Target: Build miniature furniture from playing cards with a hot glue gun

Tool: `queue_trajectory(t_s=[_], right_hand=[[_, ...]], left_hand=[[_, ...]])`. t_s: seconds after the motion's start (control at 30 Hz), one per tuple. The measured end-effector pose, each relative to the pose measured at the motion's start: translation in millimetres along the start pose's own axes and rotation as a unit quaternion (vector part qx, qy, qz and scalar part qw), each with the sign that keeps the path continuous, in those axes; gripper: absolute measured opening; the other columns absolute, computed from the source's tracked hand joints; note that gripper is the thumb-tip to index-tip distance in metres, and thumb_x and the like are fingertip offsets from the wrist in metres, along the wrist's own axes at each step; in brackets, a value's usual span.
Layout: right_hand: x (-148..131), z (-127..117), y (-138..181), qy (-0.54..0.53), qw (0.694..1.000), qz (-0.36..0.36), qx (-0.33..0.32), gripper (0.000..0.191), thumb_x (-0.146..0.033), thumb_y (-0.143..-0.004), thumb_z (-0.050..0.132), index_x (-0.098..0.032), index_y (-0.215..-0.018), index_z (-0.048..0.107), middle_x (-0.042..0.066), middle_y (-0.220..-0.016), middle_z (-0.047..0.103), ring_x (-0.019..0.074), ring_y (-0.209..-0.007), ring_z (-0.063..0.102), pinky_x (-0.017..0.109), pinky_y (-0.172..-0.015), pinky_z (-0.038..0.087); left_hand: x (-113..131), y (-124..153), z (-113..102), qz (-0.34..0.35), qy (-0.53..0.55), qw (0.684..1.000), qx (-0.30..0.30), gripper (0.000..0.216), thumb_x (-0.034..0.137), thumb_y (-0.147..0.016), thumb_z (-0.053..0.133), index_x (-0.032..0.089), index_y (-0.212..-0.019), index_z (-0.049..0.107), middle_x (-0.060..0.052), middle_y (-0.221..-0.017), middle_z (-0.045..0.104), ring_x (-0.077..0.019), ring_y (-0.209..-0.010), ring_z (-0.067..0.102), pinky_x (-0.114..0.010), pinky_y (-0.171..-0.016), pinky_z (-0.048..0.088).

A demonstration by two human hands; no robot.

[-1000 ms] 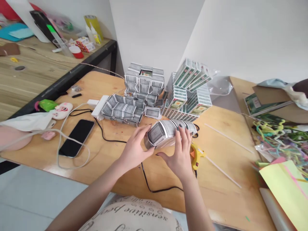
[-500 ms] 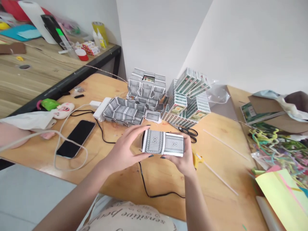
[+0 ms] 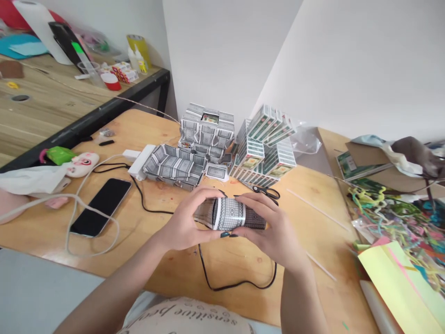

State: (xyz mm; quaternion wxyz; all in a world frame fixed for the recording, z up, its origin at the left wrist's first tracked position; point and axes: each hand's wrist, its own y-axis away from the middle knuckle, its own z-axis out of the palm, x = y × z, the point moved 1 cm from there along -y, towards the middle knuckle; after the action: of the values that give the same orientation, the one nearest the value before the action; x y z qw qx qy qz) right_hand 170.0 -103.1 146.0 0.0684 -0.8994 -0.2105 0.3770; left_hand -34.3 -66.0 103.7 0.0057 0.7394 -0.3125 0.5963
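Between my two hands is a bent piece of joined playing cards (image 3: 229, 213), grey patterned backs facing up with white borders. My left hand (image 3: 182, 225) grips its left end, thumb below and fingers above. My right hand (image 3: 276, 225) is wrapped round the right end, its fingers covering part of the cards. Beyond them lie an open tray-like shape made of cards (image 3: 175, 164), a larger box-like card build (image 3: 207, 127) and a loose flat card (image 3: 217, 171). Black-handled scissors (image 3: 267, 191) rest just behind my right hand.
Boxed card decks (image 3: 266, 148) are stacked at the back. To the left are a phone (image 3: 101, 208), a white power strip (image 3: 142, 162) and a looping white cable. A black cord (image 3: 239, 284) crosses the table's front. Craft scraps and yellow paper (image 3: 394, 273) lie at right.
The joined cards went from a flatter, boxy shape to a rounded curve. My right hand's fingers came over the top of them. The view has shifted slightly.
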Motion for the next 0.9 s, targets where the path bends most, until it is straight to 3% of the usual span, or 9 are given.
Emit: queue_trajectory(t_s=[0.37,0.6,0.9], right_hand=[[3,4,2,0.008,0.999,-0.049,-0.013,0.046,-0.034,-0.078,0.066,-0.024,-0.120,0.053,0.009,-0.110,0.060,0.0216,-0.098,0.060,0.036,-0.083,0.053],[-4,4,1,0.045,0.997,-0.033,-0.046,0.048,-0.037,-0.077,0.066,-0.023,-0.121,0.051,0.009,-0.111,0.060,0.0216,-0.095,0.061,0.035,-0.080,0.053],[-1,7,-5,0.048,0.998,-0.029,-0.039,0.056,-0.041,-0.073,0.068,-0.023,-0.122,0.050,0.009,-0.116,0.058,0.0229,-0.103,0.058,0.037,-0.087,0.050]], left_hand=[[-11,2,5,-0.014,0.116,0.993,0.001,0.058,0.020,-0.058,0.077,0.025,-0.111,0.053,-0.008,-0.110,0.052,-0.0274,-0.108,0.051,-0.040,-0.093,0.042],[-12,6,3,-0.016,0.120,0.993,0.009,0.059,0.018,-0.056,0.079,0.024,-0.110,0.054,-0.009,-0.110,0.054,-0.0284,-0.110,0.051,-0.041,-0.096,0.040],[-11,6,-4,-0.042,0.075,0.996,-0.005,0.056,0.020,-0.065,0.072,0.023,-0.116,0.050,-0.010,-0.118,0.052,-0.0279,-0.116,0.049,-0.041,-0.099,0.040]])
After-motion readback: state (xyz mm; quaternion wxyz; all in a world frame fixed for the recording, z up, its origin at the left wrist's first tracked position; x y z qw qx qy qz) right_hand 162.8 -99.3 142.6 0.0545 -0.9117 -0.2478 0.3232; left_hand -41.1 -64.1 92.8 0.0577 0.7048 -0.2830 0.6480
